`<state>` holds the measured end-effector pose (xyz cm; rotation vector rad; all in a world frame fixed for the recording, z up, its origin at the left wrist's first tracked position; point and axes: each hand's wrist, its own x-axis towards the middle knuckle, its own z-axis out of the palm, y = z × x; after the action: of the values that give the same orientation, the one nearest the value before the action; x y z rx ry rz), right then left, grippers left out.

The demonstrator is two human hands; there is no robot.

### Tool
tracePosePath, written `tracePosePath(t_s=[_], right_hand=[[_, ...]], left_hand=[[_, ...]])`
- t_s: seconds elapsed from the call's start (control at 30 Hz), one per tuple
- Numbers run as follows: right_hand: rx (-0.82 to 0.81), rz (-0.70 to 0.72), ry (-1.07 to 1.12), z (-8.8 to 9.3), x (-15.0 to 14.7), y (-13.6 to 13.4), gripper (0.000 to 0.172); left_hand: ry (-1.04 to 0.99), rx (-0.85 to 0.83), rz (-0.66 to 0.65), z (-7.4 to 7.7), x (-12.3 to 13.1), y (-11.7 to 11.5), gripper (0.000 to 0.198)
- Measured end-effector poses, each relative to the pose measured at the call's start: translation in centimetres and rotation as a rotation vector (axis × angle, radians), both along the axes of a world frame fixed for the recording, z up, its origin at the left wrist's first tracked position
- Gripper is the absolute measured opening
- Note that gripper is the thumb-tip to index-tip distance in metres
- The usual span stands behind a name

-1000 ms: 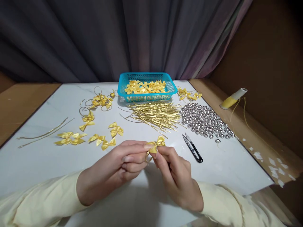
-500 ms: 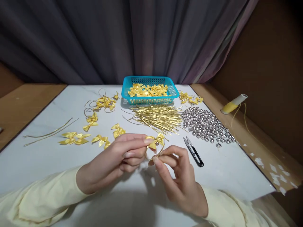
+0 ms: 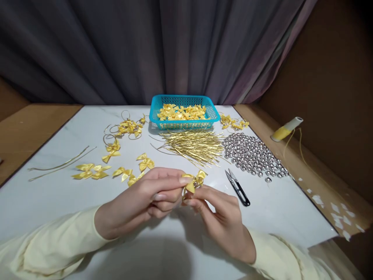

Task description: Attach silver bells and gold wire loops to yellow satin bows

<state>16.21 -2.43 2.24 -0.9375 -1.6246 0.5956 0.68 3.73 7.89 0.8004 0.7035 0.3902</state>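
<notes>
Between my two hands is a yellow ribbon bow (image 3: 190, 186) with a silver bell on it, joined to a gold cord loop. My left hand (image 3: 154, 192) pinches the bow between thumb and curled fingers. Just below it, my right hand (image 3: 218, 217) has its fingers closed on the gold cord (image 3: 184, 195), most of which the fingers hide. Several yellow bows (image 3: 92, 171) lie on the table left of my hands. Black thread snips (image 3: 238, 189) rest to the right, blades pointing away from me.
A blue basket (image 3: 185, 124) of yellow bows stands at the back. Before it lies a pile of gold cords (image 3: 194, 146), with silver bells (image 3: 253, 153) to its right. Bows with loops (image 3: 128, 127) sit back left. A yellow thread spool (image 3: 287, 129) stands beyond the right edge.
My right hand has moved up and in towards the bow, and its fingers have closed together near the cord. The loop shows less now. My left hand keeps its hold.
</notes>
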Motion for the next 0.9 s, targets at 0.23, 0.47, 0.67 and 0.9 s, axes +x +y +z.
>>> tracePosePath(t_s=[0.23,0.47,0.67,0.9], right_hand=[[0.056,-0.087,-0.001,0.1,0.1,0.3,0.014],[0.114,-0.167,0.017,0.2,0.9,-0.4,0.025],[-0.089,-0.117,0.323,1.3,1.6,-0.1,0.011],[-0.422,0.037,0.052,1.8,1.2,1.0,0.012]], left_hand=[[0.013,-0.013,-0.109,0.2,0.2,0.0,0.026],[0.155,0.275,-0.123,0.1,0.3,0.7,0.031],[0.407,0.843,-0.157,0.2,0.2,0.6,0.033],[0.534,1.383,-0.245,-0.9,-0.3,0.1,0.023]])
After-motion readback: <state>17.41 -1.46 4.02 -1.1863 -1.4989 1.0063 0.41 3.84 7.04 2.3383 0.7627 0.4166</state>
